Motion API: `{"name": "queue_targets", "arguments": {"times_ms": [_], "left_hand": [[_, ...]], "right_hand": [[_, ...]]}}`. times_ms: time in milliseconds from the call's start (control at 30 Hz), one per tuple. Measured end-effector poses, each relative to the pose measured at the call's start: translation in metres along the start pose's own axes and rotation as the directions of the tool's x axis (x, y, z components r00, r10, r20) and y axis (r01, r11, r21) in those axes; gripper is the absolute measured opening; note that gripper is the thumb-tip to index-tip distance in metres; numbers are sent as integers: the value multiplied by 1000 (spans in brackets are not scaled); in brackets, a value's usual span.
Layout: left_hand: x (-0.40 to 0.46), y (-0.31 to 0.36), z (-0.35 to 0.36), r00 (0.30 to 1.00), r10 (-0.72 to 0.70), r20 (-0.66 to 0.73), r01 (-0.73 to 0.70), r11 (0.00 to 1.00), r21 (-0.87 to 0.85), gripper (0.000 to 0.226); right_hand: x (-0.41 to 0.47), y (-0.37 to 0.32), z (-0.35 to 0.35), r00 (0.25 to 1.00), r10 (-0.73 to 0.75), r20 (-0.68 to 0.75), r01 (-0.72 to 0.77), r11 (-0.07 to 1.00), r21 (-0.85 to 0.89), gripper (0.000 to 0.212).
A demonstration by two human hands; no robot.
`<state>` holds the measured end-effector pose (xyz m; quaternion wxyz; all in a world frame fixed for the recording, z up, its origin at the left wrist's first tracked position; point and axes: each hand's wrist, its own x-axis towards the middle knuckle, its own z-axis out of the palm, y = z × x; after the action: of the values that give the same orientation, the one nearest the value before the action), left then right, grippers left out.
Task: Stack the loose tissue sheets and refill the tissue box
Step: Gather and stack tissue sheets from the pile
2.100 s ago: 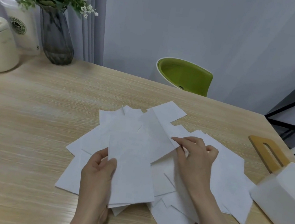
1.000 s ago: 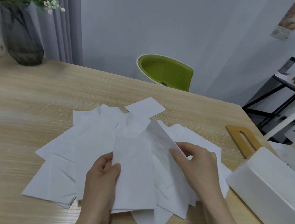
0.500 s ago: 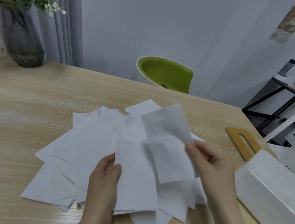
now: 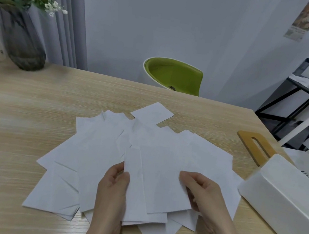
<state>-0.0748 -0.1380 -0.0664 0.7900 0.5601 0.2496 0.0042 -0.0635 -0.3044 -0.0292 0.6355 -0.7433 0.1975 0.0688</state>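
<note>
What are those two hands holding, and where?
Left hand grips a small stack of tissue sheets at its left edge; right hand pinches the top sheet's right edge.

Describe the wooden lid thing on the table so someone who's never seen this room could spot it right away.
Start at the light wooden table and look to its far right corner, just beyond the white tissue box. The wooden lid lies flat there, next to the box's far end. It is the only tan, slotted board, unlike the white tissue sheets spread mid-table.

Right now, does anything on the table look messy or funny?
Yes. The tissue sheets lie fanned out crookedly on the table, not stacked. The wooden lid lies off the white tissue box.
</note>
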Motion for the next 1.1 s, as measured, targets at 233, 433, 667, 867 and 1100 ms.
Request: {"name": "queue_targets", "arguments": {"times_ms": [233,433,667,867,1100], "left_hand": [[0,0,1,1000,1,9,-1,1000,-9,29],[3,-2,0,1000,-5,0,5,1000,-5,29],[4,-1,0,999,-32,-1,32,996,-82,22],[3,-1,-1,1000,15,24,-14,999,-47,19],[1,-1,0,996,49,79,-45,997,-56,19]], "right_hand": [[9,-1,-12,997,-69,24,71,996,-58,5],[3,3,-3,997,4,83,-18,987,161,7],[-5,15,20,995,6,96,-17,994,106,9],[-13,11,23,989,10,151,-36,985,170,8],[-14,18,22,989,-70,133,61,996,71,6]]}}
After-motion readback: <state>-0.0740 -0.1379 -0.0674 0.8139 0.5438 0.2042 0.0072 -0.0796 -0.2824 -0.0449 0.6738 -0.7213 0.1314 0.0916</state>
